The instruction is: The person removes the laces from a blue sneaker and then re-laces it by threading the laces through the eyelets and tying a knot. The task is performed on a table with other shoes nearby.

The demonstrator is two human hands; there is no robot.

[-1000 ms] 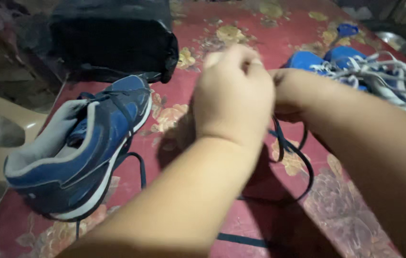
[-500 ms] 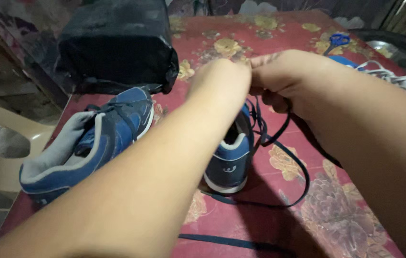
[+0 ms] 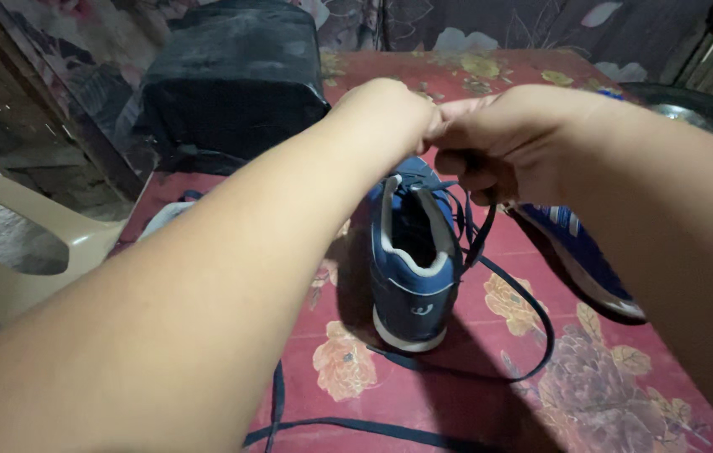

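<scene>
i take the blue shoe (image 3: 413, 260) as my landmark: it stands upright on the red flowered tablecloth (image 3: 608, 394), heel toward me. the work in hand looks to me like lacing, and i judge it midway: the dark lace (image 3: 517, 312) runs up from the shoe's top but long slack loops trail to the right of the shoe and in front of its heel, so nothing is tied off.

above the shoe's opening, my left hand (image 3: 390, 113) is curled nearly closed; i cannot tell what it pinches. my right hand (image 3: 503, 138) is closed narrow on the lace, strands hanging from it down to the shoe. behind the shoe sits a black bag (image 3: 235, 80); another shoe (image 3: 578, 252) lies to its right.
</scene>
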